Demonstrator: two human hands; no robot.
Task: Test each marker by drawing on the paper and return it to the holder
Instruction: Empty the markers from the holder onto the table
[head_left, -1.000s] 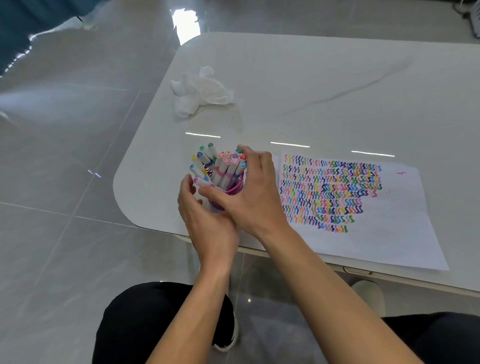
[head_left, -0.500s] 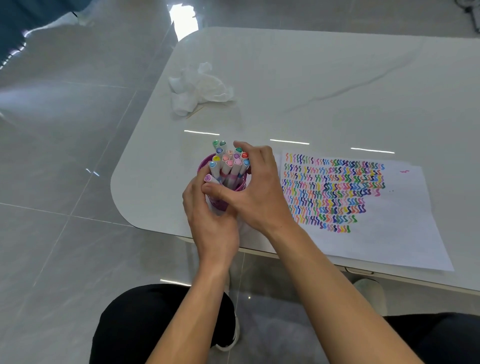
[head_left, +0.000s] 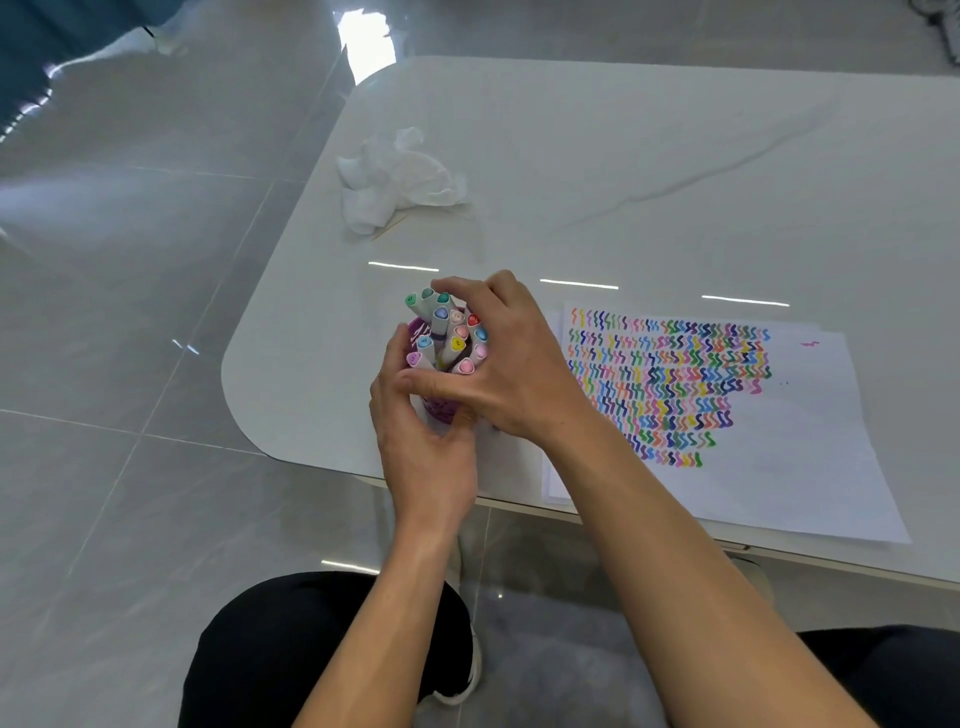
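A purple mesh holder (head_left: 442, 411) stands near the table's front left corner, packed with several white markers (head_left: 450, 339) with coloured caps. My left hand (head_left: 422, 448) wraps round the holder from the front and left. My right hand (head_left: 515, 370) curls round the marker bunch from the right, with the thumb across the front and the fingertips over the far caps. Just right of the holder lies the white paper (head_left: 779, 467), covered in rows of coloured squiggles (head_left: 670, 374). No marker is out of the holder.
A crumpled white tissue (head_left: 396, 182) lies on the white table (head_left: 649, 156) behind the holder. The table's rounded edge runs close to the holder on the left and front. My dark-trousered knees show below, over a grey tiled floor.
The markers leaned out to the left a second ago; now they stand bunched together in the holder. My right hand's fingers have moved over the top of the bunch.
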